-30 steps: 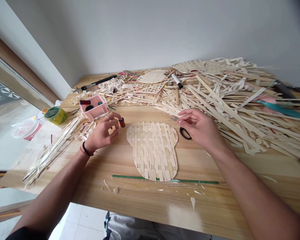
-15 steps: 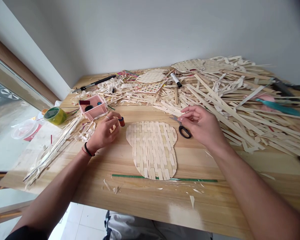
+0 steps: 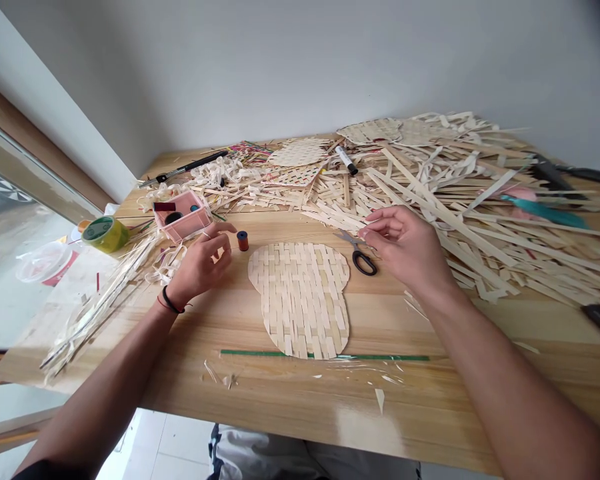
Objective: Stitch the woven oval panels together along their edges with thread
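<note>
Left hand (image 3: pixel 204 263) has eased slightly off the small blue-topped orange thread spool (image 3: pixel 243 244); fingers loosely curled, nothing visibly gripped. Right hand (image 3: pixel 405 245) near black-handled metal scissors (image 3: pixel 365 263), thumb and fingertips close; can't tell if pinching anything. Pale woven-strip mat (image 3: pixel 301 300) flat on wooden worktop (image 3: pixel 180 370), between hands, overlapping thin green strip (image 3: pixel 395 358).

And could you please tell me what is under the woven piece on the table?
A green strip passes under the lower edge of the woven piece, one end showing on each side. Its middle is covered, and anything else beneath is hidden.
</note>
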`<action>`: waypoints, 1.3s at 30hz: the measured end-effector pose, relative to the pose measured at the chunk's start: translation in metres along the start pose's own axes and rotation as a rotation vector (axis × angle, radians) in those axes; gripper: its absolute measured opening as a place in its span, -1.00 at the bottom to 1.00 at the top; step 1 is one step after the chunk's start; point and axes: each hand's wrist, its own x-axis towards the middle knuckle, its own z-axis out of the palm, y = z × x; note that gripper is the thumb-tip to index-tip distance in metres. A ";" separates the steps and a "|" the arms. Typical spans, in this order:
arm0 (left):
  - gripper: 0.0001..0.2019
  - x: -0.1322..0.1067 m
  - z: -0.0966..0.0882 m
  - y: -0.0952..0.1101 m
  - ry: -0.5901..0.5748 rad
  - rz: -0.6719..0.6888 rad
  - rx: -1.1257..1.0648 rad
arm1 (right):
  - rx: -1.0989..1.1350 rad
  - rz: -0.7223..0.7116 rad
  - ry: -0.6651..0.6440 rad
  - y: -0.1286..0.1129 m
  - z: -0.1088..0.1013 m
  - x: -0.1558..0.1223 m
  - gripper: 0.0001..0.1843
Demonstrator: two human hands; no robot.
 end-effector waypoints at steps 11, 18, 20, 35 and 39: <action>-0.78 0.001 -0.002 0.004 -0.062 0.096 -0.040 | -0.015 0.004 0.040 0.000 0.002 0.000 -0.56; -0.82 0.000 0.002 0.000 -0.114 0.135 -0.059 | 0.005 0.019 0.050 -0.003 0.003 0.000 -0.54; -0.81 0.000 0.003 0.000 -0.111 0.146 -0.055 | 0.002 0.034 0.045 -0.005 0.003 0.000 -0.58; -0.75 0.003 0.012 -0.002 -0.140 -0.110 -0.356 | 0.114 -0.018 -0.249 -0.022 0.004 -0.007 -0.63; -0.67 0.009 0.025 -0.005 -0.135 -0.132 -0.474 | 0.163 -0.030 -0.494 -0.036 0.008 -0.016 -0.62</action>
